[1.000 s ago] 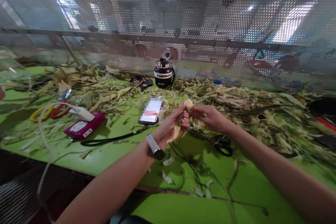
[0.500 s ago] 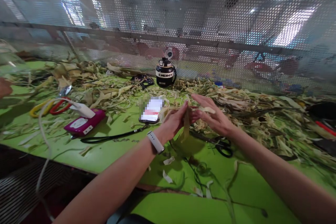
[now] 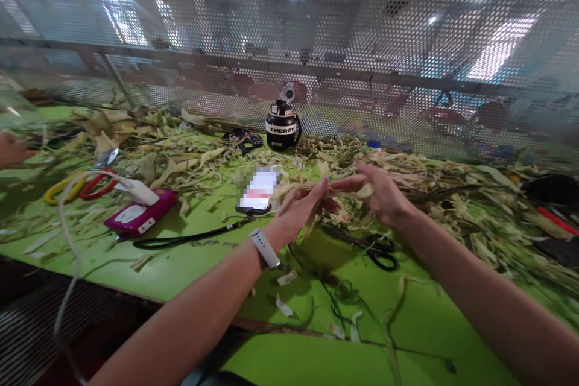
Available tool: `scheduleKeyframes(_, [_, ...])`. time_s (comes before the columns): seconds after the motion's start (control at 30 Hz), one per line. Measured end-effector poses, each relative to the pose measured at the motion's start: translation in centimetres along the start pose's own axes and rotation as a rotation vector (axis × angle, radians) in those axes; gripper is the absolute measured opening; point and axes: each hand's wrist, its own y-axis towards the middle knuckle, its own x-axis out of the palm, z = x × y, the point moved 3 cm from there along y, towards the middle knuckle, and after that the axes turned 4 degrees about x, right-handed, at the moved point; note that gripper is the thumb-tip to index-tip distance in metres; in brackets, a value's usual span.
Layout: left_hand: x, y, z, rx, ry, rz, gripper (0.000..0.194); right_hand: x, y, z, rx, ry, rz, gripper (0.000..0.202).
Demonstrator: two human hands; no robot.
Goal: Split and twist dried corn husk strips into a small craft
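Note:
My left hand (image 3: 296, 208), with a pale watch strap (image 3: 265, 248) at the wrist, is closed on a strip of corn husk (image 3: 322, 169) that sticks up past the thumb. More of the pale husk trails left over the knuckles and down below the fingers. My right hand (image 3: 386, 193) reaches in from the right, its fingertips meeting the husk by my left thumb. A short husk end shows at its fingers; the exact grip is partly hidden. Beneath the hands lie black-handled scissors (image 3: 382, 251). A phone (image 3: 257, 190) lies just left of my left hand.
Dry husk scraps (image 3: 452, 187) cover much of the green table (image 3: 190, 274). A black bottle (image 3: 283, 126) with its lid up stands before a perforated metal screen (image 3: 344, 30). At left are a magenta power block (image 3: 140, 214), a white cable (image 3: 67, 265), red-and-yellow-handled scissors (image 3: 97, 184) and another person's hand (image 3: 13, 149).
My right hand has shifted slightly right and turned, its fingers now pointing at my left thumb. The husk tail hanging below shows less. The other person's hand has moved further into view.

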Motion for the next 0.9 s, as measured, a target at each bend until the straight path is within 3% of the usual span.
scheduleKeyframes(0.07, [0.3,-0.1,-0.1,0.022,0.037,-0.049,0.034,0.8,0.2,0.5,0.087,0.083,-0.060,0.044])
scheduleKeyframes(0.17, [0.5,-0.2,-0.3,0.013,0.065,-0.091,0.032,1.8,0.3,0.5,0.046,0.177,-0.058,0.027])
scheduleKeyframes(0.4, [1.0,-0.8,-0.2,-0.069,0.175,-0.162,0.032,0.9,0.3,0.2,-0.153,0.119,0.211,0.024])
scheduleKeyframes(0.57, [1.2,-1.2,-0.2,-0.087,0.197,-0.215,0.033,0.5,0.9,0.9,-0.142,0.065,0.249,0.025])
scheduleKeyframes(0.67, [1.0,-1.1,-0.3,-0.102,0.080,-0.140,0.030,-0.5,1.3,0.6,-0.082,-0.075,0.220,0.026])
scheduleKeyframes(0.73, [0.9,-1.1,-0.2,-0.098,0.026,-0.115,0.028,-1.7,1.0,-0.5,-0.114,-0.209,0.305,0.031])
scheduleKeyframes(0.8, [0.8,-1.0,-0.2,-0.088,0.032,-0.111,0.030,-2.5,0.1,-2.2,-0.277,-0.398,0.447,0.034])
scheduleKeyframes(0.83, [0.7,-1.0,-0.2,-0.085,0.061,-0.118,0.031,-2.2,-0.5,-3.1,-0.381,-0.531,0.452,0.035])
scheduleKeyframes(0.9, [0.5,-0.9,-0.5,-0.074,0.150,-0.163,0.031,-0.7,-1.5,-3.9,-0.520,-0.754,0.282,0.031])
